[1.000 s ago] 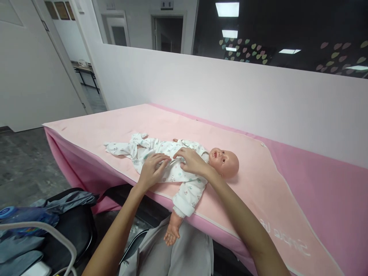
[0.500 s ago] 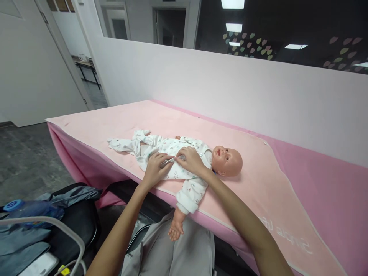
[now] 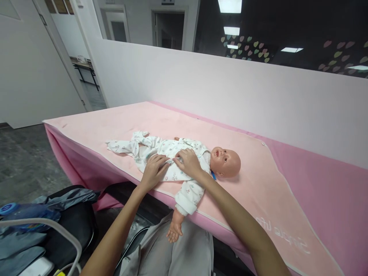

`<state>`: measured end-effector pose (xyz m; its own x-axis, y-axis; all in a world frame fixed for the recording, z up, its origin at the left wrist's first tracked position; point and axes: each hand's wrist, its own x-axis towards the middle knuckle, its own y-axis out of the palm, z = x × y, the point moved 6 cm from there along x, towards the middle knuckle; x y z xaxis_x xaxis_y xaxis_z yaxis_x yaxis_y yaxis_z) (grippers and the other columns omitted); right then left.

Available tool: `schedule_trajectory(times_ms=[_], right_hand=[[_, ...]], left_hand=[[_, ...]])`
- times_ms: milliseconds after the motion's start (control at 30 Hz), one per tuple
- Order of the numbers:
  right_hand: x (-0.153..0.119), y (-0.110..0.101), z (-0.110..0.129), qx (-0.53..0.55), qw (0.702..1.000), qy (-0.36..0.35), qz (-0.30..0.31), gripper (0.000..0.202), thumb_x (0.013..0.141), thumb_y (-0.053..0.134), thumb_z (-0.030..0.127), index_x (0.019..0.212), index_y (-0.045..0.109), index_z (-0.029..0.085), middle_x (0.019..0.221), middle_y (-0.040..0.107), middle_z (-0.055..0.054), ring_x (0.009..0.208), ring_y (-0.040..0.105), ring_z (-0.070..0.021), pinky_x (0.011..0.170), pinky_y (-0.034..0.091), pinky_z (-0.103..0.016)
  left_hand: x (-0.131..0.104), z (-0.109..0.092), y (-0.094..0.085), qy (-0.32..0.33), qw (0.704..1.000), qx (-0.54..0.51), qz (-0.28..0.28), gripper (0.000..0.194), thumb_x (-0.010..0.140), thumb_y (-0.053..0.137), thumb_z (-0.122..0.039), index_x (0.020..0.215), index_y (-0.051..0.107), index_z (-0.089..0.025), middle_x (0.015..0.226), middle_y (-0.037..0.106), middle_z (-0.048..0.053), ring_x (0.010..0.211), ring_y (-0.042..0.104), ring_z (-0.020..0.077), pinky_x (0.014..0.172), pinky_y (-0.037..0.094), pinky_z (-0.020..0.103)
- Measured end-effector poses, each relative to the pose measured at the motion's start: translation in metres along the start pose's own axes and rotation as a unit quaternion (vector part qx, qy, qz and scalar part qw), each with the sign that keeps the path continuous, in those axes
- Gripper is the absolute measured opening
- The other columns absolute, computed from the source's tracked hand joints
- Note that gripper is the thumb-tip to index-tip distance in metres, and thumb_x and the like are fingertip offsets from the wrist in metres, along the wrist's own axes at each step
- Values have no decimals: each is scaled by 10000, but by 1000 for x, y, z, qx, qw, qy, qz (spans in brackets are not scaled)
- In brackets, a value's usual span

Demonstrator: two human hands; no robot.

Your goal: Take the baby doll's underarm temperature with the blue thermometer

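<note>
Fingers of the left hand and right hand are pinching the shirt; the doll is lying along the table's near edge, one arm overhanging.

two hands, one doll, one bottle

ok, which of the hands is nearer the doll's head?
Right. The right hand is on the printed top, closer to the doll's head; the left hand is farther off, toward the legs.
</note>
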<state>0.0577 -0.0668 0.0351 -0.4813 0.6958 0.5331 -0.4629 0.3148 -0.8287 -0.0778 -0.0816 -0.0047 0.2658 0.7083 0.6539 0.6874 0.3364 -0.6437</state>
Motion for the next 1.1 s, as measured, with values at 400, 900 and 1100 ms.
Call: schedule_trajectory(times_ms=[400,900,1100], right_hand=[[-1,1,-1,-6,1000,-2,2,191,895,520,342,816,589,183,858,654,-30,845,525,-183,824,338,-315],[-3,2,3,-47,999,-24,9,231,910,484,367,832,589,176,857,643,-49,865,513,-192,821,329,-313],[-2,4,3,-53,998,-29,9,193,902,489,334,838,591,182,859,639,-48,879,513,-196,842,327,-328]], left_hand=[[3,1,-8,-50,994,-92,-2,241,856,471,-340,872,666,-200,922,665,67,928,566,225,887,405,396],[3,-7,-8,-22,995,-89,32,236,900,379,-332,889,574,-201,908,628,39,901,531,207,919,352,394],[6,-7,-9,-39,994,-93,34,280,916,369,-388,840,567,-206,861,626,38,859,535,202,859,393,370]])
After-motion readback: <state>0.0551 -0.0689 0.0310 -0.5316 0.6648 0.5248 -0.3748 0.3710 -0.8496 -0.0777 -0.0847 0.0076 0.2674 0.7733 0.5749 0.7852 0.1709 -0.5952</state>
